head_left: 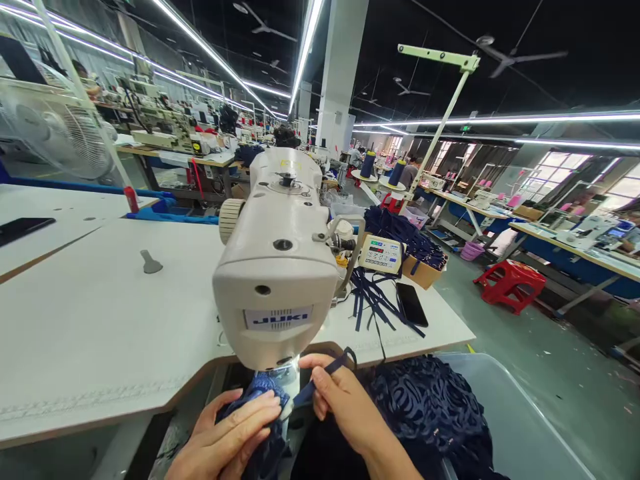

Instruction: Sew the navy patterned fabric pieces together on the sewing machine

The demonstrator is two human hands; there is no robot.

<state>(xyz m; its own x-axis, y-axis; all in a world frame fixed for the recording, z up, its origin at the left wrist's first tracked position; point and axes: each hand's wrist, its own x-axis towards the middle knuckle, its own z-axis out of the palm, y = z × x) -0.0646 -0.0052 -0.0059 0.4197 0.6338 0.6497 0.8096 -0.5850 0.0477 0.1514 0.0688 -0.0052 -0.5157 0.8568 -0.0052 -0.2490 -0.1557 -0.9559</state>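
Observation:
At the needle area of the white JUKI sewing machine (280, 267), a blue lace-like garment piece (265, 385) lies lit by the machine lamp. My left hand (233, 430) is over that piece, its fingers pressed together and holding the cloth down, with more of it hanging below. Just right of the needle area, my right hand (340, 400) pinches a narrow navy fabric strap (336, 363) between thumb and forefinger. One end of the strap points at the garment piece; the other loops up over the hand. The machine head hides the needle and presser foot.
A clear plastic bin (520, 407) with navy lace garments (430, 407) stands at right, beside my forearm. Loose navy straps (375, 300), a phone (412, 305) and a control panel (381, 255) occupy the table's right side. A flat metal piece (151, 262) lies at left.

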